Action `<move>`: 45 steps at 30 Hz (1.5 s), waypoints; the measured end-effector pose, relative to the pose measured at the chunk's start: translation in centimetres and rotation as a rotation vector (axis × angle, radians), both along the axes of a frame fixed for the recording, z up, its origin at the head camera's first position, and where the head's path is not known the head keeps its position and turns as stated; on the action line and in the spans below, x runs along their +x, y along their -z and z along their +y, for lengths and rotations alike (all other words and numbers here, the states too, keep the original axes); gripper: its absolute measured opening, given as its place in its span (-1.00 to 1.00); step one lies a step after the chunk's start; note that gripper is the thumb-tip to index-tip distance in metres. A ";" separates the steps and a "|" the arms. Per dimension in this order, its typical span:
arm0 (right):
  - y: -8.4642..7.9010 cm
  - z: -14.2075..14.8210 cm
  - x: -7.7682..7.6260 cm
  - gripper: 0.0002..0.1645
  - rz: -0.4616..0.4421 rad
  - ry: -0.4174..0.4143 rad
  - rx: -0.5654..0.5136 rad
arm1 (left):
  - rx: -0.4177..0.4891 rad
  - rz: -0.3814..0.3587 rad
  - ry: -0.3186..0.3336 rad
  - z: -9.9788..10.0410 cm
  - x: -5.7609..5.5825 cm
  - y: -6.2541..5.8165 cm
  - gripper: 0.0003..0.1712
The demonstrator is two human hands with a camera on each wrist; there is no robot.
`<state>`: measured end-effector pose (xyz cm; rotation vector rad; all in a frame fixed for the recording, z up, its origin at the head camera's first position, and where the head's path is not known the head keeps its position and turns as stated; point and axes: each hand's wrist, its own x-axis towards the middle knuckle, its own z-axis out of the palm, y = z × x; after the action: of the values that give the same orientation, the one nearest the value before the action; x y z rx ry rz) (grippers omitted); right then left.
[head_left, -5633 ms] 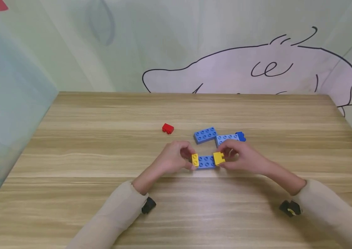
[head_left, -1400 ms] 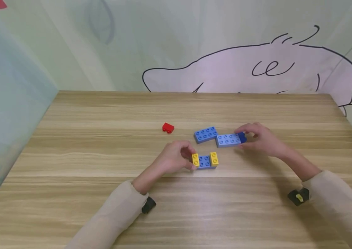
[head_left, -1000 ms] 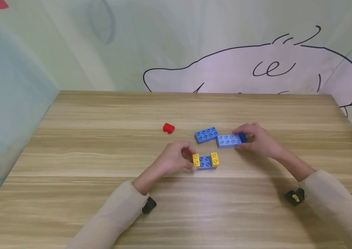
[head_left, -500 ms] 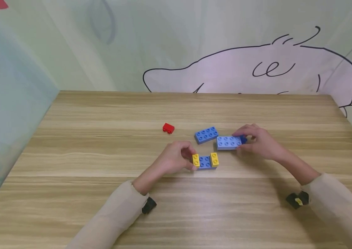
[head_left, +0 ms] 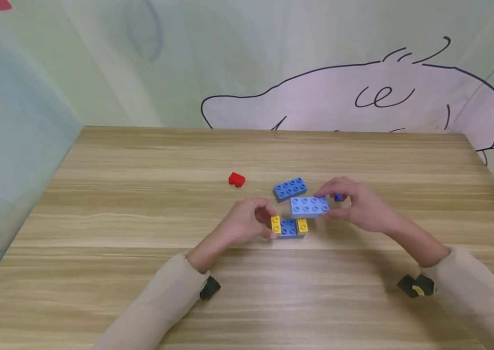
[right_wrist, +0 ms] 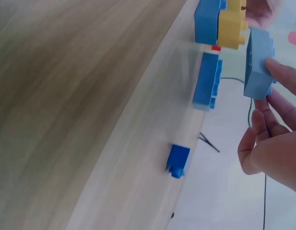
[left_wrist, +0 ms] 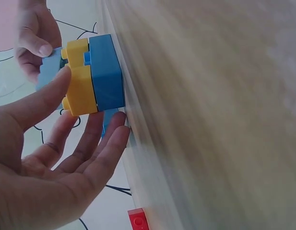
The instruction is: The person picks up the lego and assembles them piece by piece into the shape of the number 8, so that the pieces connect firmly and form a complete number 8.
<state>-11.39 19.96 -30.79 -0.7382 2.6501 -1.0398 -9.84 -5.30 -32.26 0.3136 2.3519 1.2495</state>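
Note:
In the head view my left hand pinches the left end of a small build: a blue brick with a yellow brick on its left end and another yellow brick on its right end. The build sits on the table. My right hand grips a light blue brick by its right end, studs up. The right wrist view shows this light blue brick raised off the table, beside the yellow brick's studs. In the head view it overlaps the back of the right yellow brick.
Behind the build lies a loose blue eight-stud brick on the wooden table. A small red brick lies further left. A small dark blue brick rests on the table beyond my right hand. A wall with a line drawing borders the back.
My right hand has taken up the light blue brick and carried it left and nearer, over the build's edge. Earlier it set the right yellow brick on. My left hand has stayed put.

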 end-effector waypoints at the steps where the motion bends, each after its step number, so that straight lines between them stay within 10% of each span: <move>1: 0.0 -0.1 0.0 -0.60 0.001 -0.007 -0.010 | -0.001 0.000 -0.001 0.0 0.0 0.0 -0.65; 45: 1.2 -2.8 1.4 -0.57 0.035 -0.100 -0.109 | -0.083 0.038 0.058 0.0 -0.1 -0.4 -0.51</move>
<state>-9.99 17.19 -31.94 -0.9096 2.5720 -1.1618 -9.94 -5.27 -31.90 0.3788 2.4011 1.1248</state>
